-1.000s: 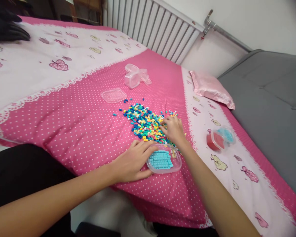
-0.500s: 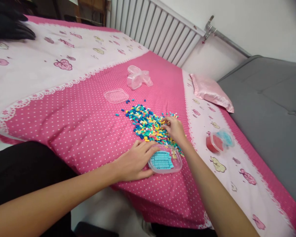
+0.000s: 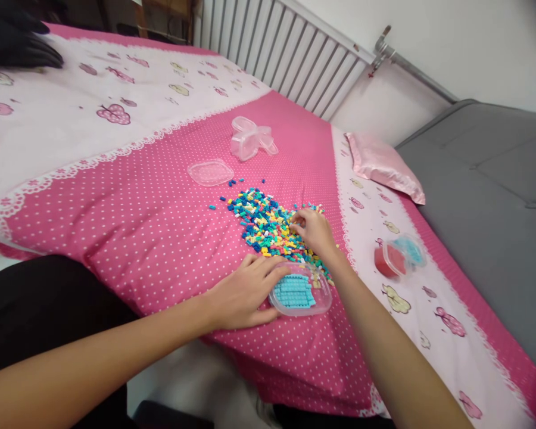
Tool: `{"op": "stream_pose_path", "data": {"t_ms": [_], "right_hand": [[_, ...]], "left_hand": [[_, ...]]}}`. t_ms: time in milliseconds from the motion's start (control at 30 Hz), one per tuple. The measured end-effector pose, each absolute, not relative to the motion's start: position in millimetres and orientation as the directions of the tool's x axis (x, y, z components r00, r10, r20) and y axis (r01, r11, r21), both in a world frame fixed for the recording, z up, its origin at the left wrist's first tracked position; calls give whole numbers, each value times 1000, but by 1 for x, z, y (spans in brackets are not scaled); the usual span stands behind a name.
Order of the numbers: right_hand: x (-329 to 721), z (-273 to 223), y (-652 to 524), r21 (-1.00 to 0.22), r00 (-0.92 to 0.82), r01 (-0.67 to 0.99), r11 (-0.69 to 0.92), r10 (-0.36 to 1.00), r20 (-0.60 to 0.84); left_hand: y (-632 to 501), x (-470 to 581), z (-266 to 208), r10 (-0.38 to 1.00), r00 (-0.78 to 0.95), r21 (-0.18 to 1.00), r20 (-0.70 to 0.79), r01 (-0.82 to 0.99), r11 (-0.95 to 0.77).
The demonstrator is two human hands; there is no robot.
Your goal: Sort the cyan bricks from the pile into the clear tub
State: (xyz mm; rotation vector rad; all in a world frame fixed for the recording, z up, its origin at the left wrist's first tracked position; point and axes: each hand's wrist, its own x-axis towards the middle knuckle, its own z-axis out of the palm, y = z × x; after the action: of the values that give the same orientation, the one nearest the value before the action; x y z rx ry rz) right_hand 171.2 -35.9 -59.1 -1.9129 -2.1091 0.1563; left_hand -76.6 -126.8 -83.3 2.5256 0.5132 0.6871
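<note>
A clear plastic container (image 3: 322,302) lies on the bedspread near the bed's front edge, with light-blue bricks (image 3: 295,291) in neat rows inside and a few yellowish pieces beside them. My left hand (image 3: 249,292) grips its left rim between thumb and fingers. Just beyond it spreads a pile of small multicoloured bricks (image 3: 263,221) in blue, teal, yellow, white and coral. At the pile's right side is my right hand (image 3: 315,231), thumb and fingertips pinched together; what sits between them is too small to make out.
A clear lid (image 3: 211,172) and empty-looking clear containers (image 3: 250,140) lie behind the pile. To the right stand containers with red (image 3: 389,261) and light-blue contents (image 3: 410,250). A pink pillow (image 3: 386,167) rests by the grey headboard (image 3: 486,179). A black-gloved hand (image 3: 22,44) shows at the top left.
My right hand's fingertips have drawn closer together over the pile. My left hand stays on the container. The view has shifted very slightly.
</note>
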Motion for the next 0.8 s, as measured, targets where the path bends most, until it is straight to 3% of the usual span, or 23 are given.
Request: {"op": "stream_pose_path", "data": {"t_ms": [200,333,467,800], "right_hand": [[190,-39,-78,-495,-12,864,93,986,164],[198,-21,-134,-559,7,818,134,970,243],[184,-7,-178,-523,-40,831,188,959,280],[158,-17,-204,-295,-177,930,218,971,158]], "left_hand": [[-126,-77,-86,449,801,494,397,226,-839],[-127,-78,-86,442,798,472,410,229,-851],[-131,-77,-83,451,790,436,416,263,-861],[-132,-70,-85,440,785,361,437,295,-885]]}}
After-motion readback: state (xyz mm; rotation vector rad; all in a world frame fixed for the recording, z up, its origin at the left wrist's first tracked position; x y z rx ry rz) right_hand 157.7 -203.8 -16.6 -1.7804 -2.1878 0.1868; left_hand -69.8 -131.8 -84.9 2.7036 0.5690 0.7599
